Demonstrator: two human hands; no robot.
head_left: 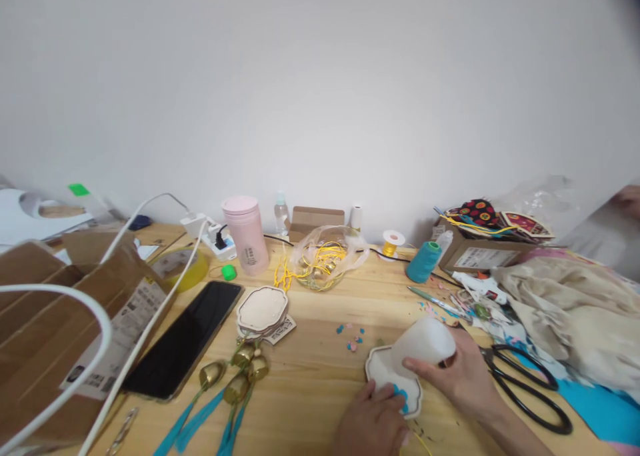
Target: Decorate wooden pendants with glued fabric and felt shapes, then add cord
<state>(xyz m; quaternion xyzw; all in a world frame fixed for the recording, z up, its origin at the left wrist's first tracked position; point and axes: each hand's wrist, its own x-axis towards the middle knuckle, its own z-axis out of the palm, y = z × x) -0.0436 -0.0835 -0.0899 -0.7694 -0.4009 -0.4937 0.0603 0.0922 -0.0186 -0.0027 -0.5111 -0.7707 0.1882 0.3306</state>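
"Hands close together, are they?"

"Yes, both low on the right. The right hand [467, 375] is curled round a white cylinder [424, 345], thumb along its near side, the cylinder tilted over a pale scalloped plaque [384, 375]."

"Does it touch the plaque?"

"I can't tell; its lower end overlaps it from here."

"And the left hand [371, 419]?"

"Fingers laid over the plaque's near edge, beside a blue flower shape [401, 398]. Whether it grips, I can't see."

"Where's the plaque?"

"On the wooden surface [310, 383], left of some black-handled scissors [537, 376]. Small blue and pink bits [354, 344] lie just beyond it, to the left."

"Anything further left?"

"A stack of similar plaques [263, 308], gold bells [236, 387] with blue ribbons [203, 416], then a dark phone [185, 343]."
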